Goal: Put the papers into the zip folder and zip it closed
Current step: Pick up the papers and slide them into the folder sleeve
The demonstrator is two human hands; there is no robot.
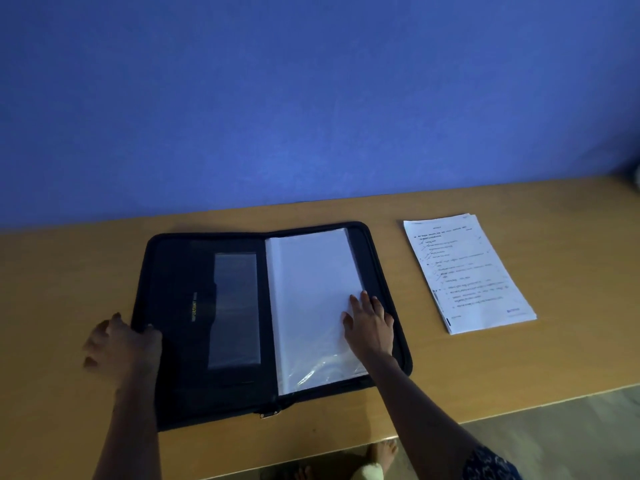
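Observation:
A black zip folder (180, 306) lies open flat on the wooden table (69, 271). Its left half has dark pockets and a clear window; its right half holds white plastic sleeves (311, 289). My left hand (121, 344) grips the folder's left edge, thumb on the inside cover. My right hand (370, 323) rests flat, fingers spread, on the sleeves near their right edge. A stack of printed papers (467, 271) lies on the table to the right of the folder, apart from both hands. The zip pull (270, 412) sits at the folder's near edge by the spine.
A blue wall (311, 98) stands right behind the table. The table's near edge (519, 410) runs diagonally at lower right, with the floor and bare feet (381, 455) below it.

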